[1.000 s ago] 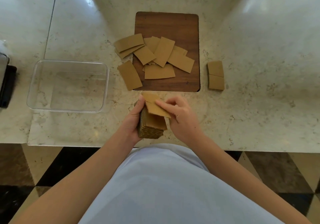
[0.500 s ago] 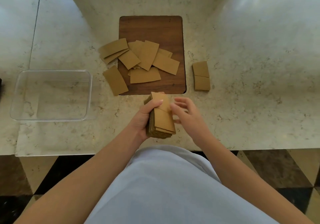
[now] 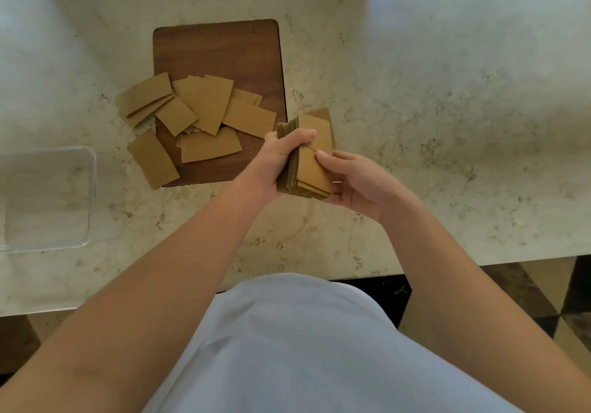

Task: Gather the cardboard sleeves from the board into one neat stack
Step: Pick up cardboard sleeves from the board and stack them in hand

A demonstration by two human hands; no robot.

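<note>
left hand (image 3: 277, 164) grips the stack (image 3: 311, 164) of cardboard sleeves, thumb curled over its top face, fingers hidden beneath. right hand (image 3: 361, 185) holds the same stack from the right, thumb tip pressed on the top sleeve, fingers cupped under the right edge. the stack is held above the counter (image 3: 447, 124), just right of the board's near right corner; sleeve edges at its left and near sides are slightly uneven. one sleeve edge shows behind the stack at its far side; whether it lies on the counter cannot be told.

no writing or labels readable on any item.

clear tub (image 3: 48, 198) at the left edge of the counter, nothing seen inside.

loose sleeves (image 3: 198, 118) lie overlapped on the near half of the board (image 3: 217, 51), several hanging over its left edge onto the counter, one just left of the near left corner. all lie left of the hands, apart from the held stack.
</note>
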